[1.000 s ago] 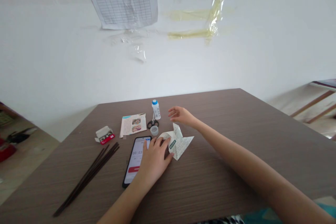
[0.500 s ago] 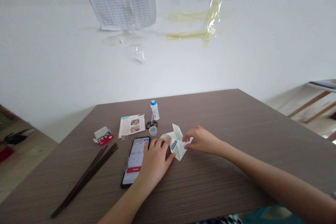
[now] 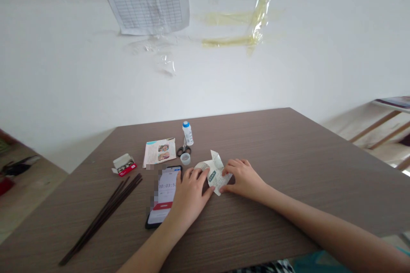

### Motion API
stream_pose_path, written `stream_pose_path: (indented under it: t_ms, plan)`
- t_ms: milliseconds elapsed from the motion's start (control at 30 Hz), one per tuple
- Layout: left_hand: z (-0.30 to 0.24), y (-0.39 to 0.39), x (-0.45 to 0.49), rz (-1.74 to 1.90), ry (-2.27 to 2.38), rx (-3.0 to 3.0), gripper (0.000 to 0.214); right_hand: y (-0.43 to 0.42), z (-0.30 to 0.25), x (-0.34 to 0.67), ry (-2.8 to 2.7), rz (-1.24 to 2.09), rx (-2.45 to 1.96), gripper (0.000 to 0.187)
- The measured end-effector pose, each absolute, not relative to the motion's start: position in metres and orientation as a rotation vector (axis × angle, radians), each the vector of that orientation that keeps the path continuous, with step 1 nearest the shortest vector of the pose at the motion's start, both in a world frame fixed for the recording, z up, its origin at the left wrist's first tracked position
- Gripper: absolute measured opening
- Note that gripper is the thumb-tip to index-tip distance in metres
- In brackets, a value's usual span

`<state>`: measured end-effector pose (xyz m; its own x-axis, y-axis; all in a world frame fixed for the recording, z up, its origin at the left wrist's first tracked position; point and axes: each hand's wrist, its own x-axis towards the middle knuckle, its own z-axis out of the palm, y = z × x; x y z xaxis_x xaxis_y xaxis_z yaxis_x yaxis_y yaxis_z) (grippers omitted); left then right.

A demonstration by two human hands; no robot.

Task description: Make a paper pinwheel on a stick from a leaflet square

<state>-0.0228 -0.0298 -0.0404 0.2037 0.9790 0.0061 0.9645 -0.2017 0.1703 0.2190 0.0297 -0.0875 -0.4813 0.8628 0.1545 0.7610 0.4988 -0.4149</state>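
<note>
A folded piece of printed paper lies on the brown table, with one flap standing up. My left hand lies flat on its left part, fingers spread, and partly covers a phone with a lit screen. My right hand rests on the paper's right part, fingers stretched and pressing it down.
Behind the paper stand a small white bottle with a blue cap, scissors, a clear cap and a printed booklet. A small red and white box and several dark thin sticks lie at the left.
My right hand came back from near the bottle and came down onto the right part of the folded paper. My left hand has stayed on the paper and the phone.
</note>
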Motion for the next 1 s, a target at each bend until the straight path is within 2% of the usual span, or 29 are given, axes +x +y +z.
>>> stream_pose_path:
  t_ms: [300,667,800,1000]
  plan:
    - [-0.045,-0.028,-0.023,0.161,1.875,2.35,0.057,0.032,-0.1,0.219,-2.332,0.458,-1.397,0.033]
    - [-0.051,-0.028,-0.027,0.194,1.857,2.352,0.059,0.055,-0.118,0.242,-2.44,0.308,-0.972,0.022]
    - [-0.052,-0.027,-0.026,0.182,1.85,2.361,0.06,0.06,-0.121,0.247,-2.442,0.277,-0.909,0.014]
    - [-0.054,-0.027,-0.023,0.213,1.849,2.392,0.057,0.063,-0.124,0.249,-2.43,0.224,-0.893,0.015]
